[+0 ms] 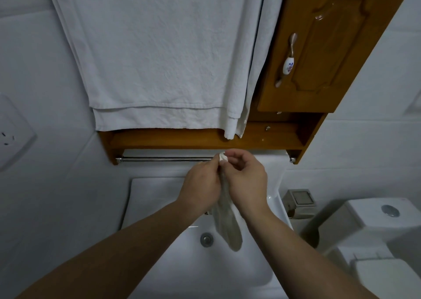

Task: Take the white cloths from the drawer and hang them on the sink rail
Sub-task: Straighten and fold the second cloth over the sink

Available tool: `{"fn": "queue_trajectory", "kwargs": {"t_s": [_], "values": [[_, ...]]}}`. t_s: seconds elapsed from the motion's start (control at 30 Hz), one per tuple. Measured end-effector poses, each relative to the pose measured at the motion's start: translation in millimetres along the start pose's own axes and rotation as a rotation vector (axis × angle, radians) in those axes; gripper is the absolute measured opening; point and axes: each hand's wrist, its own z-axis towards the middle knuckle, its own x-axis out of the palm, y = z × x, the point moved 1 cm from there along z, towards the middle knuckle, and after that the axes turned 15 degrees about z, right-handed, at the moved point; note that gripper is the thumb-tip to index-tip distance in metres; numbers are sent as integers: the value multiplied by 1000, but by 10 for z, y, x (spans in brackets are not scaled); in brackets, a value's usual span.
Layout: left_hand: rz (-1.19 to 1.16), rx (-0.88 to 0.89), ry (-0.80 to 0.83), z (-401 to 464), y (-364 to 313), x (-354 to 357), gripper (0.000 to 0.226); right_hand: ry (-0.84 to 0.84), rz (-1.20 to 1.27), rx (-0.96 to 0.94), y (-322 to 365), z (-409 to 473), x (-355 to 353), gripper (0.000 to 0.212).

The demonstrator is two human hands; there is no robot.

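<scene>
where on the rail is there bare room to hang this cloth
The rail is bare from its left bracket to the hands. Both hands, left and right, crowd its right part, gripping the cloth.

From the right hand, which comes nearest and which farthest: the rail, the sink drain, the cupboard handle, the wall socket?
From the right hand:
1. Rail, just above it.
2. Sink drain, below, slightly left.
3. Cupboard handle, up right.
4. Wall socket, far left.
</scene>
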Motion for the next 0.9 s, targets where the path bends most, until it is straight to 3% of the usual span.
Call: {"fn": "queue_trajectory", "kwargs": {"t_s": [0.43,0.67,0.9], "values": [[-47,71,-29,-22,-56,-169,38,152,172,44,-68,75,-101,44],[-178,117,69,-83,-6,-150,59,116,41,-76,-33,98,-137,37],[-195,-47,-141,-5,-15,-222,43,234,222,-16,165,247,-216,46]]}}
